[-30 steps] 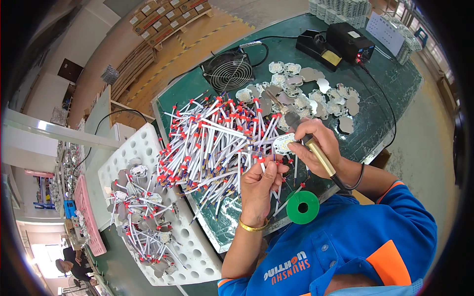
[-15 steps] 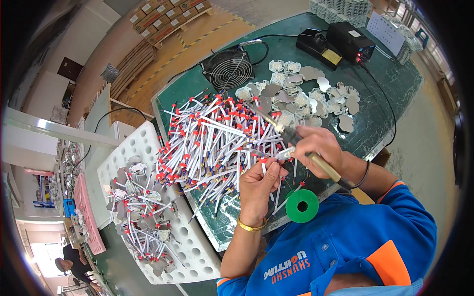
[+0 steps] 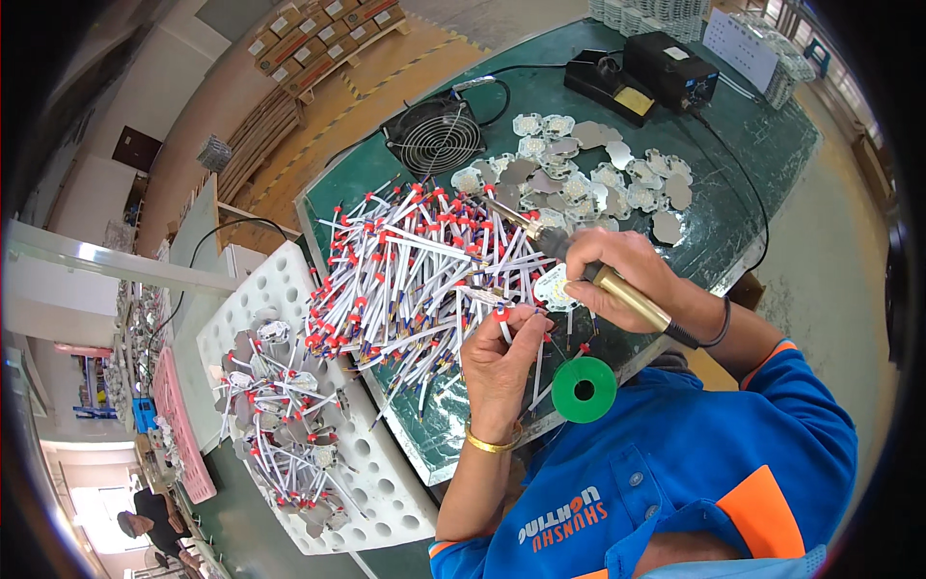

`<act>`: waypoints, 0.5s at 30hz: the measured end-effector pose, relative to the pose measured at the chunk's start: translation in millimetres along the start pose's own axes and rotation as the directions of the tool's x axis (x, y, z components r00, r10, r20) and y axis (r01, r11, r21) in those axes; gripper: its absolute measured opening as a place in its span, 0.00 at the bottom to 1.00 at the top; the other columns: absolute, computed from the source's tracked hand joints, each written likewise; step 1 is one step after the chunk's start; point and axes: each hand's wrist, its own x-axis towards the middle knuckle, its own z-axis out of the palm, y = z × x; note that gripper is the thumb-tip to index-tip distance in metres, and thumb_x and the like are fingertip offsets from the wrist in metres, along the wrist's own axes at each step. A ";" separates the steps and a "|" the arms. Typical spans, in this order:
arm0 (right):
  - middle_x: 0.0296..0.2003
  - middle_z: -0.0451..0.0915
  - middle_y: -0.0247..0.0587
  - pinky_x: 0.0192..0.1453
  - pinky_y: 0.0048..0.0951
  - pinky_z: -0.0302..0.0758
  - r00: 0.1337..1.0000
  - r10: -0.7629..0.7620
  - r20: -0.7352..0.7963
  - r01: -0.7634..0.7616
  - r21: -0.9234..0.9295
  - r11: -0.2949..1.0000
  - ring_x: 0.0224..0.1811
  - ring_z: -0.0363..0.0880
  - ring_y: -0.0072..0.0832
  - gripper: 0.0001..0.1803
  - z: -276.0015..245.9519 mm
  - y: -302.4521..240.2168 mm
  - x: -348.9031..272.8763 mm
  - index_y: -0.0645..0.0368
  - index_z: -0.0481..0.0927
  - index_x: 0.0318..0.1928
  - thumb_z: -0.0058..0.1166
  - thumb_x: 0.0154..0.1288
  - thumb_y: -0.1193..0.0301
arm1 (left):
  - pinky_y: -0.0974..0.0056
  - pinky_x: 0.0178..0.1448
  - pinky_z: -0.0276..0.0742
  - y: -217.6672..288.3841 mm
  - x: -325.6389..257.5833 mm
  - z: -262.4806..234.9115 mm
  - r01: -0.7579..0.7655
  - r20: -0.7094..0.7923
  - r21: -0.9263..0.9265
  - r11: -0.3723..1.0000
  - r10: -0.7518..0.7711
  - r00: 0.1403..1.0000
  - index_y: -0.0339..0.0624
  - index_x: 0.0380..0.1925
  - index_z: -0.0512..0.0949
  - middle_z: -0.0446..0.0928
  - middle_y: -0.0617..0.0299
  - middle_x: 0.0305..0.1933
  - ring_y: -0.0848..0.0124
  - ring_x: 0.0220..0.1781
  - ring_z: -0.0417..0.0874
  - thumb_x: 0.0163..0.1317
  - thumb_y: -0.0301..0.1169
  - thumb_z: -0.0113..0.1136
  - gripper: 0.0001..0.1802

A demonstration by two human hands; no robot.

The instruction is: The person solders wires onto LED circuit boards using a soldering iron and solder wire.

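My right hand [image 3: 622, 275] is closed around a soldering iron [image 3: 622, 297] with a gold-coloured handle. The iron's tip points up and left, over the edge of the wire pile. My left hand [image 3: 502, 362] pinches a white-sleeved wire lead [image 3: 503, 320] with a red collar. Between the hands is a small white LED board [image 3: 554, 288], close by my right fingers; whether they grip it I cannot tell. A green spool of solder [image 3: 603, 390] sits below the hands, with thin solder running up toward my left fingertips.
A large heap of wire leads [image 3: 405, 280] covers the table's middle. Beyond it lie loose LED boards [image 3: 579, 188], a fan [image 3: 436, 135], a soldering station [image 3: 667, 69] and an iron stand [image 3: 610, 87]. At left, a white foam tray [image 3: 371, 482] bears wired boards. Someone in dark clothing is far off.
The LED board between my hands shows more of its face. My right hand and the iron have shifted slightly, and the whole view has moved a little. Both hands keep their holds.
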 end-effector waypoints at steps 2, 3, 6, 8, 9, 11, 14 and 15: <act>0.29 0.73 0.40 0.32 0.32 0.70 0.999 -0.001 0.035 0.000 0.038 0.999 0.28 0.74 0.38 0.12 -2.1 1.6 2.4 0.58 0.68 0.35 0.54 0.49 0.77 | 0.78 0.30 0.65 2.8 -0.3 1.7 -0.019 -0.007 0.006 1.000 0.019 1.000 0.37 0.34 0.78 0.78 0.66 0.29 0.84 0.27 0.72 0.56 0.23 0.59 0.05; 0.29 0.73 0.40 0.32 0.32 0.70 1.000 0.003 0.029 -0.005 0.039 0.999 0.28 0.74 0.38 0.12 -1.7 3.1 4.0 0.58 0.68 0.35 0.54 0.49 0.77 | 0.79 0.30 0.65 3.8 0.0 2.2 -0.040 -0.017 0.006 0.999 0.040 0.999 0.37 0.33 0.78 0.78 0.66 0.29 0.85 0.27 0.71 0.56 0.23 0.59 0.05; 0.29 0.73 0.38 0.31 0.31 0.69 0.992 0.002 0.125 -0.003 0.006 1.000 0.30 0.74 0.37 0.15 -0.2 7.5 6.5 0.56 0.68 0.37 0.55 0.48 0.78 | 0.79 0.28 0.62 8.9 0.1 2.0 -0.005 -0.017 0.043 0.999 0.005 1.000 0.38 0.29 0.78 0.75 0.71 0.24 0.86 0.24 0.67 0.55 0.22 0.60 0.02; 0.30 0.73 0.38 0.31 0.31 0.70 0.991 -0.009 0.135 0.007 0.019 1.000 0.30 0.74 0.37 0.15 1.7 7.3 8.1 0.56 0.68 0.37 0.56 0.47 0.78 | 0.79 0.27 0.61 7.2 2.5 -4.5 -0.006 0.009 0.080 0.997 0.006 1.000 0.38 0.25 0.76 0.72 0.73 0.22 0.86 0.23 0.65 0.54 0.22 0.60 0.02; 0.30 0.73 0.38 0.32 0.31 0.70 0.989 -0.021 0.149 0.016 0.030 0.999 0.30 0.74 0.37 0.16 2.8 7.2 9.7 0.57 0.68 0.37 0.56 0.47 0.79 | 0.78 0.26 0.60 6.7 3.9 -7.1 -0.010 0.035 0.115 0.993 0.006 0.999 0.39 0.22 0.75 0.69 0.75 0.20 0.87 0.22 0.63 0.54 0.21 0.60 0.05; 0.30 0.74 0.38 0.32 0.31 0.70 0.989 -0.051 0.140 0.045 0.044 0.998 0.30 0.74 0.37 0.16 3.5 5.7 13.7 0.57 0.68 0.37 0.57 0.47 0.79 | 0.78 0.26 0.58 8.4 5.0 -9.0 -0.012 0.044 0.137 0.991 0.006 0.999 0.40 0.19 0.73 0.66 0.76 0.19 0.87 0.22 0.61 0.53 0.21 0.60 0.07; 0.30 0.74 0.38 0.32 0.32 0.70 0.988 -0.097 0.123 0.092 0.049 0.995 0.30 0.74 0.37 0.17 6.3 3.8 19.6 0.57 0.68 0.38 0.57 0.47 0.80 | 0.78 0.25 0.57 9.2 7.4 -11.3 -0.019 0.048 0.165 0.986 0.012 0.999 0.41 0.17 0.71 0.65 0.77 0.18 0.87 0.22 0.60 0.53 0.20 0.60 0.10; 0.30 0.74 0.38 0.33 0.32 0.70 0.987 -0.114 0.115 0.110 0.040 0.993 0.31 0.74 0.38 0.17 7.4 3.4 21.3 0.56 0.68 0.38 0.57 0.47 0.81 | 0.78 0.25 0.57 9.2 7.9 -12.0 -0.025 0.043 0.171 0.985 0.018 0.999 0.42 0.17 0.71 0.65 0.77 0.18 0.87 0.22 0.61 0.52 0.20 0.60 0.10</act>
